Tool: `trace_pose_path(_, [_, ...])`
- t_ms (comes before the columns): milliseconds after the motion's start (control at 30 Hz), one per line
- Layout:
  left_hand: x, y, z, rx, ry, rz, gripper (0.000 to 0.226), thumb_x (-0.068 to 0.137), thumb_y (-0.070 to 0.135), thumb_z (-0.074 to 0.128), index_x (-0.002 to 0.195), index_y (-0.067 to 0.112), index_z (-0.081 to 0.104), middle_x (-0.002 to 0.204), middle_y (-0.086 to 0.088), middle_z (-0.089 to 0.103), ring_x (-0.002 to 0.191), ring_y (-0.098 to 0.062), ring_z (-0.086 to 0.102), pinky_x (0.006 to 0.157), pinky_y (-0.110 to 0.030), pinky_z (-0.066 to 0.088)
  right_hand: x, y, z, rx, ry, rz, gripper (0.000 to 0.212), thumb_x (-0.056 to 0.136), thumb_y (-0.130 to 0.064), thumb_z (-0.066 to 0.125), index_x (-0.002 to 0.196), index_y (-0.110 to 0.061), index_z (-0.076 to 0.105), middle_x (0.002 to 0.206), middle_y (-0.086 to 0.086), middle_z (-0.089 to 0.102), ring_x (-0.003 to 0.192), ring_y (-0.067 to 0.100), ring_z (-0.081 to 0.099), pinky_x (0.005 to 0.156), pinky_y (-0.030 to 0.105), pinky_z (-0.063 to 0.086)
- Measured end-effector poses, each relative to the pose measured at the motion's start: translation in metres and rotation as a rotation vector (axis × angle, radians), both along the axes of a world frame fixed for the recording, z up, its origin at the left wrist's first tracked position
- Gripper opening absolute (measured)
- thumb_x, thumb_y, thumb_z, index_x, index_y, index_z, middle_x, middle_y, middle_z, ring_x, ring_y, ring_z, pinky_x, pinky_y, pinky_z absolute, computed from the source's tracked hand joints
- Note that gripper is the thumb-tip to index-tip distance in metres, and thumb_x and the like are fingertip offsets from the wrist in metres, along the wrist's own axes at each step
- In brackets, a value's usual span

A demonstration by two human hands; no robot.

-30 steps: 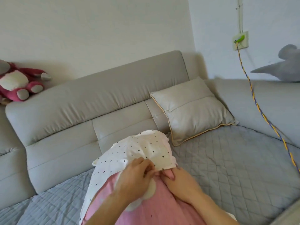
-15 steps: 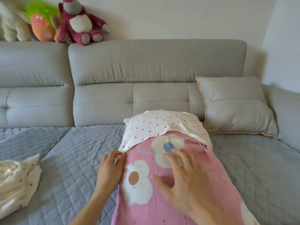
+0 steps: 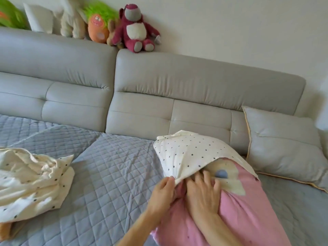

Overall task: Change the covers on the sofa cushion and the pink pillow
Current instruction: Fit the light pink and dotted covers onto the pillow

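The pink pillow (image 3: 245, 212) with a flower print lies lengthwise in front of me on the sofa. A white dotted cover (image 3: 191, 153) is pulled over its far end. My left hand (image 3: 163, 192) pinches the cover's open hem at the pillow's left side. My right hand (image 3: 204, 194) lies flat on the pink fabric, fingers spread, with the fingertips under the hem. A grey sofa cushion (image 3: 284, 148) with yellow piping leans against the backrest at the right.
Another white dotted cover (image 3: 33, 180) lies crumpled on the grey quilted seat mat (image 3: 110, 174) at the left. Several plush toys (image 3: 134, 31) sit on top of the sofa backrest (image 3: 204, 82).
The view has swung left and closer. My right hand slid up the pillow until its fingertips went under the hem. My left hand keeps hold of the cover's edge.
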State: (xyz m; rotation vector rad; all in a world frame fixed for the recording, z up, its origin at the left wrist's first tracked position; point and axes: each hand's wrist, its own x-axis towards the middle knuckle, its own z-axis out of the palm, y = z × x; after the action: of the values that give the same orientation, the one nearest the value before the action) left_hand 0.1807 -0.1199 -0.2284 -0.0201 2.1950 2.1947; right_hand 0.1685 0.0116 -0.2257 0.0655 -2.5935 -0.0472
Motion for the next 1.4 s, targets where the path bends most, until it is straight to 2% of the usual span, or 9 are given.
trace_pose_path(133, [0.028,0.000,0.002,-0.309,0.138,-0.088,0.047,0.094,0.055,0.053,0.067,0.021,0.037,0.058,0.013,0.037,0.055,-0.004,0.036,0.055,-0.022,0.030,-0.018,0.015,0.023,-0.015,-0.097,-0.087,0.054,0.054,-0.045,0.081,0.100,-0.018,0.073,0.101,0.009,0.072,0.098,0.032,0.063,0.083,0.043,0.037])
trace_pose_path(233, [0.021,-0.019,-0.004,-0.514,0.064,-0.145,0.044,0.093,0.050,0.057,0.064,0.019,0.043,0.054,0.012,0.045,0.053,-0.005,0.041,0.051,-0.022,0.033,0.009,0.016,0.028,-0.016,-0.307,0.144,0.038,0.081,-0.042,0.056,0.115,-0.030,0.067,0.129,-0.012,0.059,0.128,0.018,0.039,0.100,0.036,0.033])
trace_pose_path(333, [0.012,-0.028,-0.007,-0.794,0.046,-0.140,0.025,0.086,0.033,0.057,0.067,0.018,0.050,0.062,0.007,0.058,0.061,-0.013,0.055,0.056,-0.030,0.040,0.042,0.045,0.035,-0.225,-0.443,0.478,0.040,0.088,-0.048,0.056,0.127,-0.039,0.061,0.142,-0.034,0.031,0.133,-0.016,0.020,0.108,0.008,0.010])
trace_pose_path(400, [0.004,-0.026,0.002,-0.925,0.092,-0.091,0.014,0.079,0.028,0.053,0.073,0.020,0.043,0.072,0.007,0.056,0.072,-0.020,0.057,0.056,-0.033,0.038,0.060,0.064,0.050,-0.562,-0.429,0.556,0.021,0.089,-0.037,0.068,0.109,-0.039,0.074,0.132,-0.034,0.050,0.124,-0.023,0.036,0.102,0.001,0.022])
trace_pose_path(567, [-0.024,0.020,0.057,-1.072,0.433,0.092,0.018,0.087,0.028,0.050,0.101,0.022,0.040,0.099,0.007,0.044,0.091,-0.021,0.049,0.063,-0.033,0.036,0.040,0.153,0.045,-0.842,-0.034,0.010,0.024,0.090,-0.043,0.065,0.110,-0.031,0.069,0.114,-0.015,0.069,0.114,0.015,0.060,0.094,0.031,0.045])
trace_pose_path(800, [-0.086,0.143,0.089,-1.575,0.707,-0.221,0.063,0.078,0.029,0.064,0.137,0.029,0.042,0.140,0.006,0.037,0.125,-0.019,0.039,0.095,-0.033,0.036,0.044,0.206,0.011,-1.255,-0.483,-0.215,0.125,0.055,-0.091,0.058,0.156,-0.027,0.020,0.153,0.004,0.040,0.136,0.024,0.045,0.108,0.035,0.036])
trace_pose_path(933, [-0.117,0.191,0.090,-1.802,0.847,-0.259,0.053,0.085,0.013,0.060,0.134,0.029,0.047,0.138,0.004,0.046,0.127,-0.021,0.041,0.093,-0.035,0.038,0.037,0.211,0.009,-1.268,-0.502,-0.114,0.093,0.053,-0.083,0.070,0.131,-0.034,0.054,0.119,-0.013,0.065,0.104,0.008,0.064,0.094,0.034,0.051])
trace_pose_path(1133, [-0.137,0.233,0.070,-1.653,0.934,-0.357,0.025,0.099,0.026,0.045,0.117,0.032,0.061,0.118,0.005,0.059,0.113,-0.021,0.056,0.078,-0.033,0.043,0.026,0.193,0.012,-1.229,-0.323,0.069,0.024,0.065,-0.036,0.073,0.087,-0.030,0.066,0.084,-0.008,0.071,0.075,0.010,0.065,0.074,0.038,0.054])
trace_pose_path(1400, [-0.113,0.240,0.092,-1.169,0.540,-0.463,0.016,0.084,0.038,0.063,0.079,0.030,0.076,0.074,0.004,0.070,0.077,-0.015,0.063,0.071,-0.033,0.051,0.018,0.183,0.004,-0.880,-0.143,0.127,0.041,0.090,-0.032,0.050,0.130,-0.041,0.042,0.124,-0.019,0.043,0.094,0.014,0.058,0.074,0.036,0.052])
